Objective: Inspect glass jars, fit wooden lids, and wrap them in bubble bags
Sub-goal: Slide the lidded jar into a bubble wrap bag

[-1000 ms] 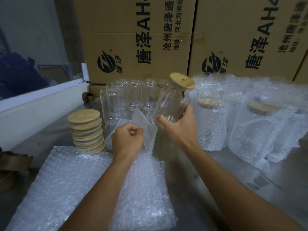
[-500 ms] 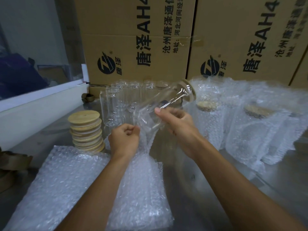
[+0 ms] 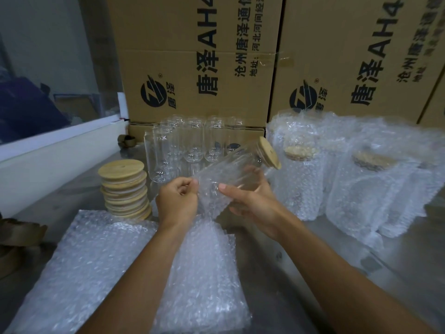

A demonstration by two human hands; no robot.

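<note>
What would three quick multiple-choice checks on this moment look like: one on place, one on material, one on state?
1. The stack of wooden lids lies:
A. left of the left hand
B. on the cardboard boxes
C. right of the wrapped jars

2. The lid on the held jar is:
A. metal
B. wood
C. red plastic

3. The held jar is:
A. upright on the table
B. tilted, base entering the bubble bag
C. fully wrapped

Answers: A, the stack sits left of that hand; B, it is pale wood; B, the right hand angles it into the bag mouth.
</note>
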